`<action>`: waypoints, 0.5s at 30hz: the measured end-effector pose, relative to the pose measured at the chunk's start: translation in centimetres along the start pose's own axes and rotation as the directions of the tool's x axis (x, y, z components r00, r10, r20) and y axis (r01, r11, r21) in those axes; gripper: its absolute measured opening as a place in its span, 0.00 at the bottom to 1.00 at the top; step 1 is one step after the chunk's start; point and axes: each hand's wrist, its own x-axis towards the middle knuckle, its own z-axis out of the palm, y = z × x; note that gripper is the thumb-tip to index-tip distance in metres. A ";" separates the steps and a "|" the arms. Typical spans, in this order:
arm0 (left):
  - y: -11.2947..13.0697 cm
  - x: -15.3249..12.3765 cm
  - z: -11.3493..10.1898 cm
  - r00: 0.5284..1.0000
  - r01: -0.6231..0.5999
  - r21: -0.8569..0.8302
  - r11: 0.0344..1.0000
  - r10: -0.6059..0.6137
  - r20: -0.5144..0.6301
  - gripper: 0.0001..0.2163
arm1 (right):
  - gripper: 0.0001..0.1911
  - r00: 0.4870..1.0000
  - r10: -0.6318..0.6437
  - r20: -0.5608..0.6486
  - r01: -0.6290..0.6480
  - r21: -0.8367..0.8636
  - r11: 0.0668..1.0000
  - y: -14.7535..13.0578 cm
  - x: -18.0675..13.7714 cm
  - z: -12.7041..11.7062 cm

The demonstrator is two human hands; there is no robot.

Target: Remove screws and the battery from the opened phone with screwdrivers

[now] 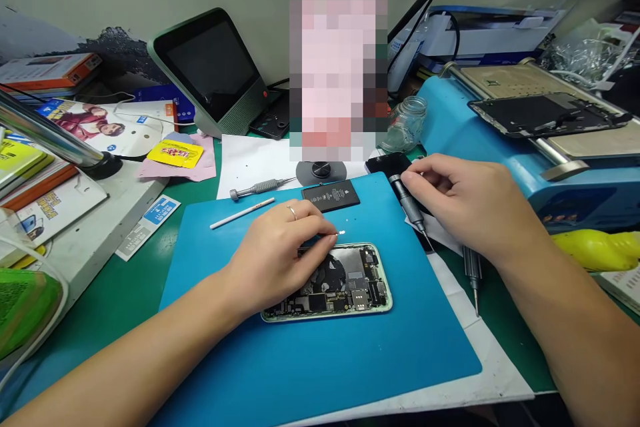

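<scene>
An opened phone body [345,283] with bare circuit boards lies on a blue work mat [320,353]. My left hand [277,253] rests on the phone's left part, fingers pressed together on thin tweezers [325,240] whose tip shows near the phone's top edge. My right hand [465,203] is at the mat's right edge, fingers closed round a grey screwdriver [410,207] pointing down and right. A black phone battery [331,195] lies just behind the phone.
A second screwdriver [473,277] lies right of the mat, a third [257,188] and a white stick [243,213] behind it. A glass jar [405,123], a blue machine [530,147] holding a phone screen, a green-edged monitor [213,77] and stacked boxes [45,167] surround the mat.
</scene>
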 end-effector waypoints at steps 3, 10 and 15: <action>0.2 -0.2 0.1 1.000 -0.022 0.016 1.000 0.022 0.005 0.06 | 0.13 0.999 0.039 0.034 -0.038 -0.031 0.999 0.2 0.2 0.2; 0.3 0.0 0.0 0.999 0.022 -0.006 1.000 -0.022 0.024 0.06 | 0.10 0.991 0.023 0.129 -0.020 -0.022 1.000 0.7 0.1 0.5; 0.3 0.1 0.0 0.999 0.042 -0.018 0.999 -0.042 0.012 0.05 | 0.11 0.998 -0.038 -0.044 0.040 0.049 0.998 -0.4 -0.6 -0.3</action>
